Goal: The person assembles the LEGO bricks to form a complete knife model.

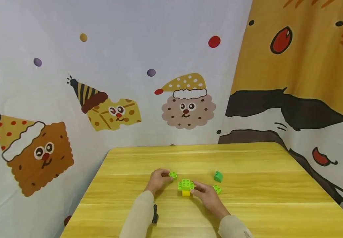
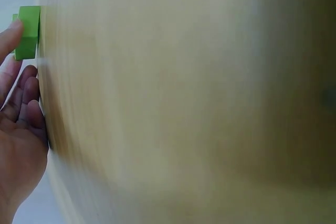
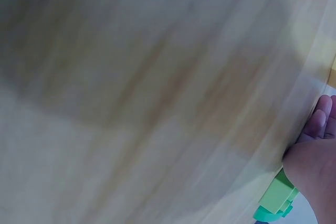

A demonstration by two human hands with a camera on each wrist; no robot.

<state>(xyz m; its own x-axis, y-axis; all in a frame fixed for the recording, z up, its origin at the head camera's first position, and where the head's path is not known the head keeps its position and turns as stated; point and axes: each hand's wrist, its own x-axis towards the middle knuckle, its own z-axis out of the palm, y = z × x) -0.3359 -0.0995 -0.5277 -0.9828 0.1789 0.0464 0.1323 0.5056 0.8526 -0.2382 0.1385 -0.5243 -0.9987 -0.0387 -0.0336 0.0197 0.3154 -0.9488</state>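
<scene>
My left hand (image 1: 157,180) is on the table, its thumb and a finger pinching a light green toy block (image 1: 172,175). The left wrist view shows the thumb against that block (image 2: 29,30), while the other fingers curl loosely below. To the right, my right hand (image 1: 207,197) grips the right side of a small block build (image 1: 186,185) between thumb and fingers. Light green studded blocks form its top, above a yellow block (image 1: 186,193). In the right wrist view only part of the hand (image 3: 312,166) shows, and its fingertips are out of frame.
Just behind the right hand lies another light green block (image 1: 217,189). A darker green block with a curved side (image 1: 218,177) stands farther back. The wooden table (image 1: 123,165) meets a cartoon-printed curtain (image 1: 129,49). A black object (image 1: 155,214) is beside the left sleeve.
</scene>
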